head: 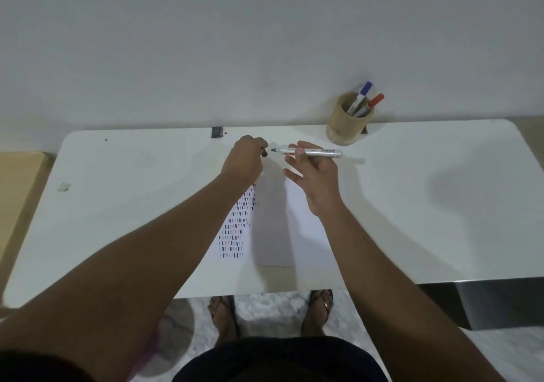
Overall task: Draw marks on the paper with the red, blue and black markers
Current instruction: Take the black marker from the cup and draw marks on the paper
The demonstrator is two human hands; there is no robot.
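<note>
Right hand point(313, 172) above the far end of the paper point(306, 225), thumb and forefinger pinching an uncapped black marker point(307, 152), barrel level, black tip pointing left, other fingers spread loose. Left hand point(245, 158) curled tight around the marker's black cap point(265, 154), just beside the tip, a small gap between. Rows of short red, blue and black marks point(235, 228) down the left strip of the sheet. Blue marker point(361, 96) and red marker point(371, 103) upright in the wooden cup point(346, 127) at the back edge of the white table point(426, 219)
</note>
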